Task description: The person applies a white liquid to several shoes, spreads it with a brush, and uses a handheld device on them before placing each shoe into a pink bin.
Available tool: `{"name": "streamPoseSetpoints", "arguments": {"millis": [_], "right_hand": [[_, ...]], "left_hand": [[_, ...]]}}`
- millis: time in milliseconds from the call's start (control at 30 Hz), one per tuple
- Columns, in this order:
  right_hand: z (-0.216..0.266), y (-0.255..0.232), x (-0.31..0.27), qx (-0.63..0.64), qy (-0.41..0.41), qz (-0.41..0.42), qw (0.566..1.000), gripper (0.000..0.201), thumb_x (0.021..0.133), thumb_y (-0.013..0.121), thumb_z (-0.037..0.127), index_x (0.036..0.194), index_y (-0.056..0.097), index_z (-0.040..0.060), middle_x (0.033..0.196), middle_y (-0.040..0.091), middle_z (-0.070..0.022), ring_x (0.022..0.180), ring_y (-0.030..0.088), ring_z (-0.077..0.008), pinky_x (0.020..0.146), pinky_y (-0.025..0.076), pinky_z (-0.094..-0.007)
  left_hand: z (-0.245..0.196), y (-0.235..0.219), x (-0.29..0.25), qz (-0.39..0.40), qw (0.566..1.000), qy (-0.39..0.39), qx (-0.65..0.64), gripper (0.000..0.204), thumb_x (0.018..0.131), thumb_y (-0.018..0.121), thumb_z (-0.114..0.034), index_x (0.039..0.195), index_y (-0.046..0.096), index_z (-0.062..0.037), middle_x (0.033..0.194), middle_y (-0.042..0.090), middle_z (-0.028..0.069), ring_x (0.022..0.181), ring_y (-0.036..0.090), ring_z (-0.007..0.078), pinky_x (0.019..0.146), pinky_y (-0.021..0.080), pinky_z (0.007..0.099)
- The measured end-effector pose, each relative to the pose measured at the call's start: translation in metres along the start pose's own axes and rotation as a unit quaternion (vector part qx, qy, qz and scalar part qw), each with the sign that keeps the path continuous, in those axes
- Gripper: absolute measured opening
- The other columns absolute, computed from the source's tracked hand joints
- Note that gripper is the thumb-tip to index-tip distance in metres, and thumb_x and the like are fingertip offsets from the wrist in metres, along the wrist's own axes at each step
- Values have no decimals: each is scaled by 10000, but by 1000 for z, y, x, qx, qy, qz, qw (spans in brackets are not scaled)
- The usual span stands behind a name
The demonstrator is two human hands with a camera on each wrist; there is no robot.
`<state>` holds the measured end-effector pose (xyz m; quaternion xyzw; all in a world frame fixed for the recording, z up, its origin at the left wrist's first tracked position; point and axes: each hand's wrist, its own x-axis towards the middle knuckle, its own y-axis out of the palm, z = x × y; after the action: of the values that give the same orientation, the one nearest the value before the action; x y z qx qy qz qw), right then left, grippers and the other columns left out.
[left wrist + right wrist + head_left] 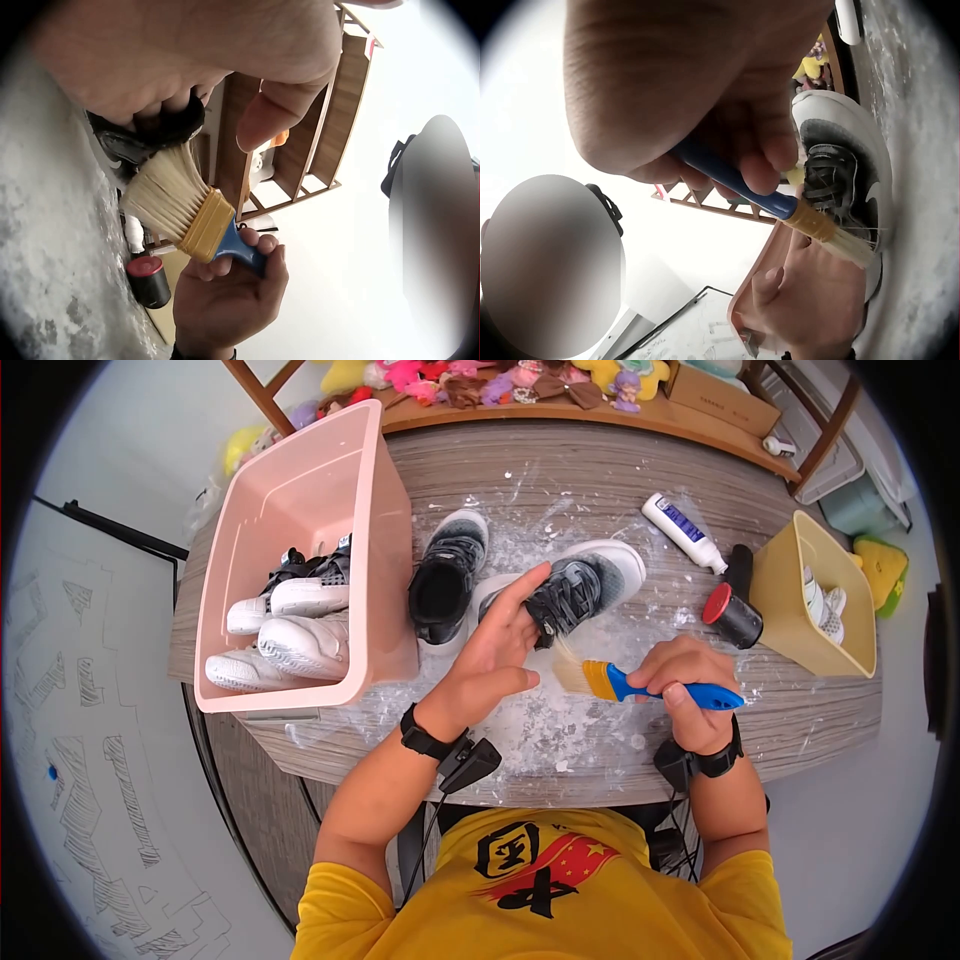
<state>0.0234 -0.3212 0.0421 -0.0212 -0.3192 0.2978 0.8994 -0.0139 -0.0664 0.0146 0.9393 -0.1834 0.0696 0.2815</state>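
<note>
My right hand (690, 678) grips the blue handle of a paintbrush (601, 681) with a yellow ferrule and pale bristles. The bristle tips meet the collar of a grey-and-black sneaker (612, 572) with a white sole, its toe pointing away to the right. My left hand (487, 663) is at the sneaker's heel end. Its index finger lies straight along the opening and the thumb stands apart. In the left wrist view, the other fingertips are hidden at the black collar. A matching sneaker (447, 575) stands just left of this one.
A pink bin (385, 560) at the left contains several shoes. Toward the right are a white bottle (684, 532) on its side, a black container with a red end (738, 620), and a yellow bin (775, 595) with white shoes. A shelf (480, 418) of toys borders the table's back.
</note>
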Motion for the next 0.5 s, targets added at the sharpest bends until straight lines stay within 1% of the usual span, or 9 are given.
{"name": "streamPoseSetpoints", "arguments": {"millis": [33,133,233,267,367,400,500], "right_hand": [[1,0,-1,6,8,5,1000,139,928,549,117,888,605,-3,918,677,-189,715,636,-224,691,523,-325],[-3,6,-2,34,-42,-103,993,154,954,532,138,918,573,-7,956,655,-201,721,631,-227,709,533,-338],[-9,12,2,-6,-80,-181,980,157,975,505,139,934,546,-7,996,631,-211,728,628,-231,723,541,-352],[-11,12,4,-20,-90,-178,980,133,968,504,108,941,556,-11,1022,626,-217,750,637,-237,728,544,-357],[-12,9,3,-66,-82,-105,989,116,954,520,88,954,571,-16,1016,632,-215,766,647,-242,722,546,-354],[-12,9,5,-58,-84,-83,991,104,934,541,71,954,589,-19,1007,638,-212,776,657,-243,714,547,-346],[-7,9,7,-60,-81,-46,994,94,922,547,60,935,598,-18,996,641,-207,770,659,-239,707,546,-337]], "left_hand": [[0,0,0,-2,1000,1,-1,1021,624,526,74,1555,117,-13,1522,325,154,1438,287,258,1189,157,380],[-2,1,0,-8,1000,-9,-2,1024,623,529,70,1556,115,-13,1519,328,153,1438,288,256,1188,159,381],[-2,1,0,-9,1000,-7,-4,1028,622,528,70,1557,109,-12,1517,327,150,1437,286,254,1188,153,377],[-1,1,0,-7,1000,-5,-6,1029,621,527,70,1557,107,-12,1516,326,148,1437,285,253,1188,150,375],[0,0,0,-13,1000,-4,-2,1032,619,524,69,1557,101,-11,1515,316,149,1438,278,251,1187,140,369],[-1,0,0,-13,1000,-6,-3,1034,618,524,68,1558,100,-11,1514,313,151,1438,275,252,1186,136,368],[-3,1,-1,-16,1000,-9,-6,1039,614,523,68,1558,97,-12,1511,310,158,1438,271,255,1186,128,365]]}}
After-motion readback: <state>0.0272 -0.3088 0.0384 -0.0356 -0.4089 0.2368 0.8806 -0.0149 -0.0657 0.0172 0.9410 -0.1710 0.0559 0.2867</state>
